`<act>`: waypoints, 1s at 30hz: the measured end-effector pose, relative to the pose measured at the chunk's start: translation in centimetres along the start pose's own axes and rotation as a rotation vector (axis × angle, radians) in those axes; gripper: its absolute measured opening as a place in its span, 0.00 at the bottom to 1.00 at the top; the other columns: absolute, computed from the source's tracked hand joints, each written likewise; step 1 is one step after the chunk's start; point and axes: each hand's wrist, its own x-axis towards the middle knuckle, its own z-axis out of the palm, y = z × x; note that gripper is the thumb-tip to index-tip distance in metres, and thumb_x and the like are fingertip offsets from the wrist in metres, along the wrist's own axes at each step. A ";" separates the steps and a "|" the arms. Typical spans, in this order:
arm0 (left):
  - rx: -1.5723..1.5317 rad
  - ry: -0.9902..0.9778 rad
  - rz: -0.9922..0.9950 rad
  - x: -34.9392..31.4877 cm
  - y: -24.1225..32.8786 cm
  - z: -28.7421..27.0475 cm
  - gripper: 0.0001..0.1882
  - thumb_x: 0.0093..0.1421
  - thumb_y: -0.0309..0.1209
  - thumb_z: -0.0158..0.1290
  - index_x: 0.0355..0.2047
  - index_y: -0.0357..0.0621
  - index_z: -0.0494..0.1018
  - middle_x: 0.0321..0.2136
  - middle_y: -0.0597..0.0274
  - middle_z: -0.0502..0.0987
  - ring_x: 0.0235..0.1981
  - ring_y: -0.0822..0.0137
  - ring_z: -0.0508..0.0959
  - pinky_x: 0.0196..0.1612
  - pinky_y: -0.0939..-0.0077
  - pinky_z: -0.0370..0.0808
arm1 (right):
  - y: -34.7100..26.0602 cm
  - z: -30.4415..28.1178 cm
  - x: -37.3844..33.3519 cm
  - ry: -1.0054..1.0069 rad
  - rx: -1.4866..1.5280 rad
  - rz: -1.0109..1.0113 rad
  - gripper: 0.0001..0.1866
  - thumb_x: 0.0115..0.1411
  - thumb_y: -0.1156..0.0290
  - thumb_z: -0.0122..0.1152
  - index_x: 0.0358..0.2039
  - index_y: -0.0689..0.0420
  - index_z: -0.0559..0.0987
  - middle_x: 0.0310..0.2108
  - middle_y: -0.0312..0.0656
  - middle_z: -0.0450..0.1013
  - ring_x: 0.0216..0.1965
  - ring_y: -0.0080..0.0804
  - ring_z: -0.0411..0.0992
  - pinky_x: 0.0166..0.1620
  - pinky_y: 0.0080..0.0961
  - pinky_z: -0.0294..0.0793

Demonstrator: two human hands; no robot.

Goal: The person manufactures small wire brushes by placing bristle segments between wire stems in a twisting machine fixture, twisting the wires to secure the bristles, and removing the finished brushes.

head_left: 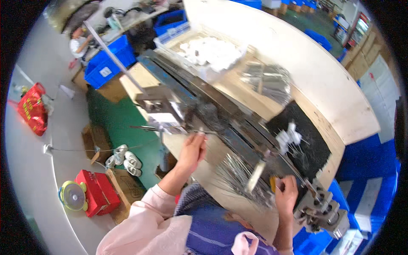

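A long dark metal bench machine (242,136) with a worn blue frame runs diagonally across the wooden table. My left hand (192,154) is closed in a pinch beside its left metal block (159,102); what lies between the fingertips is too blurred to name. At the machine's right end, my right hand (287,195) has its fingers curled, with a small yellow piece (273,183) at the fingertips. Its grip is partly hidden. Between my hands, a bundle of thin metal rods (233,172) lies near a pale flat bar (255,175).
Behind the machine stands a clear plastic bin (204,70) of white pieces, beside a plastic-wrapped pack (267,80). White parts with thin wires (290,138) lie on a black mat (314,148). A metal clamp fixture (325,212) sits at the right end. Blue crates (111,61) stand left.
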 end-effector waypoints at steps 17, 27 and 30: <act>-0.011 -0.773 -0.349 -8.2 -2.9 17.5 0.14 0.70 0.38 0.41 0.32 0.42 0.67 0.18 0.73 0.60 0.12 0.79 0.58 0.14 0.83 0.53 | -1.4 -4.6 -5.5 -0.180 -0.039 -0.286 0.15 0.42 0.73 0.65 0.30 0.57 0.69 0.27 0.46 0.69 0.32 0.47 0.71 0.31 0.42 0.71; -0.019 -0.622 -0.068 -8.2 -2.7 16.6 0.13 0.69 0.37 0.43 0.31 0.44 0.71 0.16 0.73 0.60 0.15 0.81 0.56 0.16 0.85 0.51 | -4.8 -8.4 7.7 0.148 -0.197 -0.274 0.11 0.49 0.84 0.49 0.35 0.60 0.73 0.32 0.53 0.73 0.35 0.56 0.72 0.37 0.43 0.71; -0.024 -0.598 -0.136 -8.1 -2.9 16.7 0.14 0.69 0.37 0.44 0.29 0.44 0.71 0.15 0.73 0.62 0.15 0.81 0.57 0.17 0.84 0.52 | -4.3 -6.0 9.2 -0.147 -0.167 -0.269 0.04 0.51 0.80 0.51 0.29 0.63 0.74 0.28 0.54 0.73 0.34 0.56 0.72 0.37 0.42 0.71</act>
